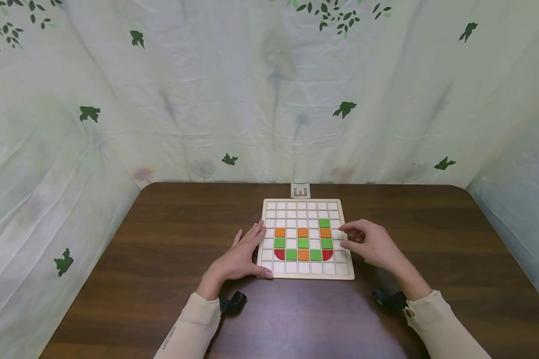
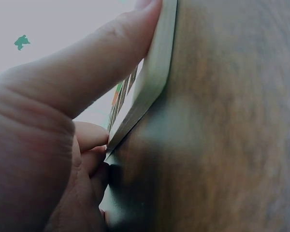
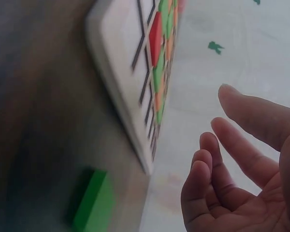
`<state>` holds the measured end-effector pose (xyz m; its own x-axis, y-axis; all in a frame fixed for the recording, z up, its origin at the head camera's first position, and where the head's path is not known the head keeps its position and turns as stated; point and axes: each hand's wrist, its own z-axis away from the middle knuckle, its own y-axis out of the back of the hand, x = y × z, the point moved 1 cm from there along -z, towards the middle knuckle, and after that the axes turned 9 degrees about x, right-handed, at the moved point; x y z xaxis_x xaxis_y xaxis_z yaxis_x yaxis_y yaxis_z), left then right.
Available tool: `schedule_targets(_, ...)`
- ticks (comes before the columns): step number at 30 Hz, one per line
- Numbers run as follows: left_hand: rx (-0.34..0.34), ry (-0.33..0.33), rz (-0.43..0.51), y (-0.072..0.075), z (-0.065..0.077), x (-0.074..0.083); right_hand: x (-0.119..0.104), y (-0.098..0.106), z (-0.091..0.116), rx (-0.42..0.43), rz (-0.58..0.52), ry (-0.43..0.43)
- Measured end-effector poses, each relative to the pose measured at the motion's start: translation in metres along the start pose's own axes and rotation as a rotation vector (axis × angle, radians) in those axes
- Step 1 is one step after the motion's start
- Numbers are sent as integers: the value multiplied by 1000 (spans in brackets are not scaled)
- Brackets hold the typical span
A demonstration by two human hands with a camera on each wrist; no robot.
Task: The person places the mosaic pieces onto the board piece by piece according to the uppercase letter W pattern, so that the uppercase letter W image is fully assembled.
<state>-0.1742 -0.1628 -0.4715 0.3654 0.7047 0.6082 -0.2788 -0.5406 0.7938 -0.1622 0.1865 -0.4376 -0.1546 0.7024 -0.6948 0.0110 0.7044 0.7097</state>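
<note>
A square pale wooden grid board point(image 1: 292, 268) lies on the table, bearing coloured tiles among white squares. Orange tiles point(image 1: 303, 255), green tiles point(image 1: 324, 223) and red rounded-corner tiles point(image 1: 327, 255) form three columns rising from a bottom row. The right column stands tallest. Along the board's left side rests my left hand point(image 1: 238, 262), fingers extended and thumb pressing the near left corner. Over the right edge hovers my right hand point(image 1: 373, 244), thumb and index finger apart with nothing between them. Below it on the table sits a green block point(image 3: 94, 203), mostly hidden from the head view.
Behind the board, at the table's far edge, is a small card point(image 1: 300, 190) with a printed grid pattern. The brown wooden table point(image 1: 184, 214) extends to both sides. A pale curtain point(image 1: 206, 99) with green leaf prints surrounds it.
</note>
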Motion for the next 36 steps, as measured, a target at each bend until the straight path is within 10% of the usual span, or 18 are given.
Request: schedule_targets(36, -10, 5, -5, 1, 1, -1, 52, 35, 31, -129, 27, -59)
